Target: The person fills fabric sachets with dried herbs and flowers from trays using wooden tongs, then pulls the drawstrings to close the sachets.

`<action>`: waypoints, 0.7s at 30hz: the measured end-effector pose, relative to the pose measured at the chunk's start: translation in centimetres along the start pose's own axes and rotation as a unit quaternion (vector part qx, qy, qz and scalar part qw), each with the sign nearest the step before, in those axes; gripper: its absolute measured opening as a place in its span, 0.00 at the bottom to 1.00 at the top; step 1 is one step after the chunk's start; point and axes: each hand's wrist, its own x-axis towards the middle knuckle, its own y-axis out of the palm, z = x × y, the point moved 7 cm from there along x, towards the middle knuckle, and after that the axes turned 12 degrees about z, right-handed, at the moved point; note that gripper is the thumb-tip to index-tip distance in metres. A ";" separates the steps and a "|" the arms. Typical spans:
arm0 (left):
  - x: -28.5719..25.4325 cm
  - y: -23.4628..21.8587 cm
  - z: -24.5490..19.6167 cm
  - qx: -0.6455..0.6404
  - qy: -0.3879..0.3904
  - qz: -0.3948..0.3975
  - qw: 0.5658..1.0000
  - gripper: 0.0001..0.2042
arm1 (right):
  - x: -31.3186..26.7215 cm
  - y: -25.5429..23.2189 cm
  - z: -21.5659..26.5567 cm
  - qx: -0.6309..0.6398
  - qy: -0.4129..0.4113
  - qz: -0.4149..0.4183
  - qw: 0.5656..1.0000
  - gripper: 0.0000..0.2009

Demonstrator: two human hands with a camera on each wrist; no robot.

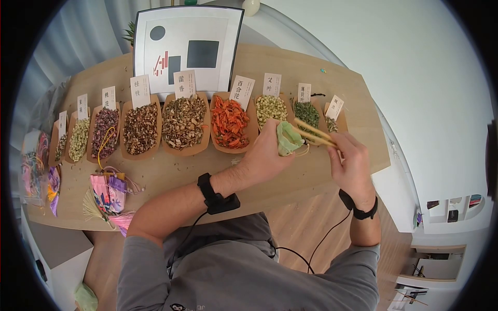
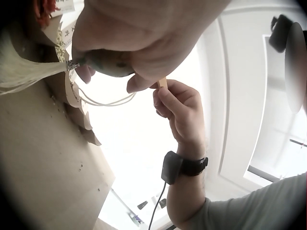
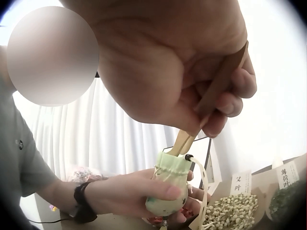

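A small light-green drawstring pouch is gripped upright by my left hand, its mouth open at the top. My right hand pinches light wooden tongs. In the right wrist view the tips of the tongs are inside the mouth of the pouch; whether they hold anything is hidden. A pale cord hangs beside the pouch. From the left wrist camera, the pouch is mostly covered by my fingers, and a cream tassel hangs from it.
Labelled paper trays of dried flowers and herbs stand in a curved row, including orange petals and green leaves. Behind them leans a framed picture. Pink and purple pouches with tassels lie on the left of the table.
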 end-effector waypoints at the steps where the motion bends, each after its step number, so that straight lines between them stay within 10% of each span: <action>1: 0.0 0.0 0.0 0.016 -0.012 0.008 1.000 0.30 | 0.2 0.1 -0.3 0.000 0.000 0.001 1.000 0.11; 16: -2.2 3.4 0.3 0.330 -0.014 0.124 0.936 0.35 | 2.6 9.4 -4.9 -0.172 -0.093 0.042 0.980 0.02; 21: -2.3 3.5 0.1 0.322 0.036 0.095 0.941 0.28 | 3.5 9.9 -8.4 -0.148 0.083 0.073 0.983 0.06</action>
